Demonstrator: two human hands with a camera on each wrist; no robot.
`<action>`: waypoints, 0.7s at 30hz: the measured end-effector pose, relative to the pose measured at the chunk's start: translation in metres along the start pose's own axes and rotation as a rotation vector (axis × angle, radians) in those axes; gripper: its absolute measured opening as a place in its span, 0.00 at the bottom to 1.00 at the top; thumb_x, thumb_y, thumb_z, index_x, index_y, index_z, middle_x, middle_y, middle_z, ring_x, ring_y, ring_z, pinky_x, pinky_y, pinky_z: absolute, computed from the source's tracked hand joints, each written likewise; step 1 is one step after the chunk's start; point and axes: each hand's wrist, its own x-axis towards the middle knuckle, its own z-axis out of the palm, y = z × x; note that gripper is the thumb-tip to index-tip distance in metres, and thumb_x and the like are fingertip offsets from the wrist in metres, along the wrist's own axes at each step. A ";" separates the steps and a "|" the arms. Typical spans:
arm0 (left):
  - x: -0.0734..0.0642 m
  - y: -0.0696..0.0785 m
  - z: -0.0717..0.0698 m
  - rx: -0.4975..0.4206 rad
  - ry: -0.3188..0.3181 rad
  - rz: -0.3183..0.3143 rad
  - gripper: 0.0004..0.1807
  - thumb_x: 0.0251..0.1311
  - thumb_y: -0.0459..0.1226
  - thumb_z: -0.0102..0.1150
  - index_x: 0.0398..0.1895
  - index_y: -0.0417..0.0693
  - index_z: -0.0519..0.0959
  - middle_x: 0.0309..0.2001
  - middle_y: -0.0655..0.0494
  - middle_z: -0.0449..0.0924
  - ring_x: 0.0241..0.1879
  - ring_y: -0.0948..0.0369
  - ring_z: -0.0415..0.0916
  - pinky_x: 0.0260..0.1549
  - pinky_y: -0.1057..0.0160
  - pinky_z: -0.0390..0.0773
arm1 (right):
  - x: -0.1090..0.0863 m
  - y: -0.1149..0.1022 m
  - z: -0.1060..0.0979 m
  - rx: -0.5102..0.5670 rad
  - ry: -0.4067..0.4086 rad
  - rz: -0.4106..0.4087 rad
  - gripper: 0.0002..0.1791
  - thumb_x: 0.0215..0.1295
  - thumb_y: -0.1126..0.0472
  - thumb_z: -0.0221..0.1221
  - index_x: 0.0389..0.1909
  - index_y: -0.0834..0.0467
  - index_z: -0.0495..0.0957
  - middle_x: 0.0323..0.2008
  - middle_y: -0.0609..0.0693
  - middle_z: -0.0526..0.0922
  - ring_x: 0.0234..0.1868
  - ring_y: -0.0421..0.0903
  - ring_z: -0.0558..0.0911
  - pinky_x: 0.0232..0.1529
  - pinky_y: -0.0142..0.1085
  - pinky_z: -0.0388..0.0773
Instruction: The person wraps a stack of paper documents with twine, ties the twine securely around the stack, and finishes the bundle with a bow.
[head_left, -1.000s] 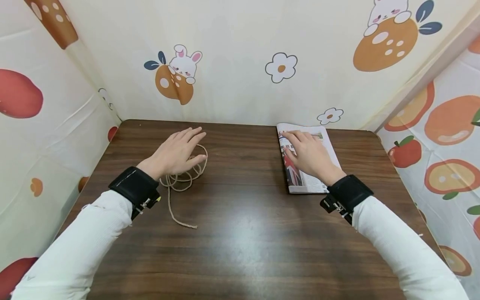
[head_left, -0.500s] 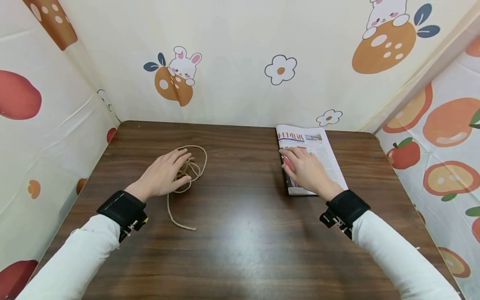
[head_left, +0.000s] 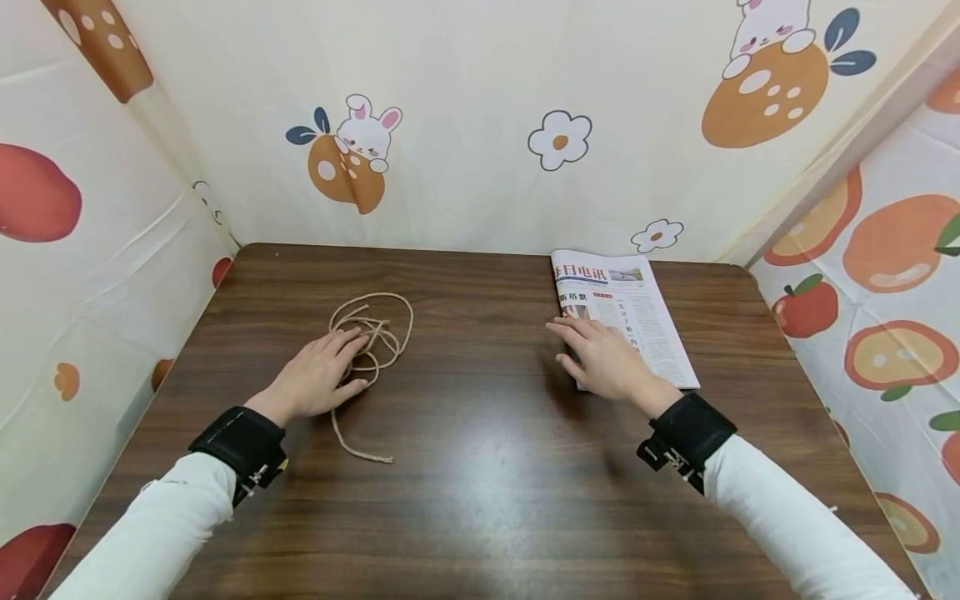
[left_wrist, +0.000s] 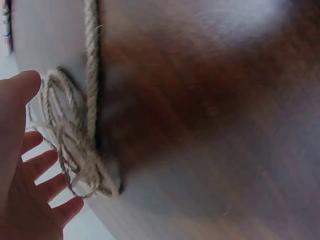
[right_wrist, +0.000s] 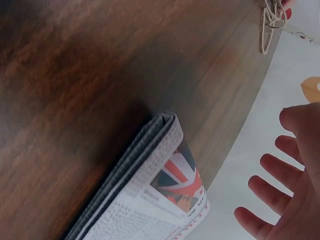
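Note:
A coil of beige twine [head_left: 390,342] lies on the left part of the table, one loose end trailing toward the near side. My left hand [head_left: 313,375] hovers over the coil's near-left side, fingers extended; the left wrist view shows the twine [left_wrist: 91,65] beyond the fingers, none of it gripped. On the right lies a folded newspaper [head_left: 637,308] with printed text and a picture. Above its near-left corner is my right hand [head_left: 603,360], fingers spread and holding nothing. In the right wrist view the newspaper [right_wrist: 150,200] sits apart from the fingers.
The dark brown wooden table [head_left: 480,467] spans the space below both hands. A pale wall covering [head_left: 465,167] with rabbit and flower prints stands behind its far edge. Fruit-printed sheets hang along the left [head_left: 112,333] and right [head_left: 900,317] sides.
Both hands have drawn back toward the near side. The left also shifted left, uncovering more of the twine, and the right uncovered more of the newspaper. Twine and newspaper stay in place.

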 end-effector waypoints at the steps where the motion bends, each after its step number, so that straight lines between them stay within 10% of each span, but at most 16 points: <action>1: -0.001 0.000 0.001 0.001 -0.003 0.000 0.37 0.57 0.49 0.58 0.65 0.37 0.62 0.64 0.37 0.60 0.63 0.40 0.57 0.57 0.41 0.60 | -0.001 -0.001 0.001 0.004 0.000 -0.010 0.27 0.61 0.55 0.57 0.62 0.56 0.67 0.58 0.55 0.72 0.56 0.58 0.73 0.45 0.54 0.71; 21: -0.008 0.019 0.012 0.034 -0.047 0.001 0.32 0.59 0.46 0.55 0.63 0.39 0.64 0.64 0.36 0.60 0.62 0.39 0.59 0.57 0.40 0.58 | -0.016 -0.022 0.017 0.050 -0.045 -0.041 0.27 0.61 0.54 0.58 0.61 0.56 0.69 0.59 0.56 0.71 0.57 0.55 0.72 0.50 0.52 0.70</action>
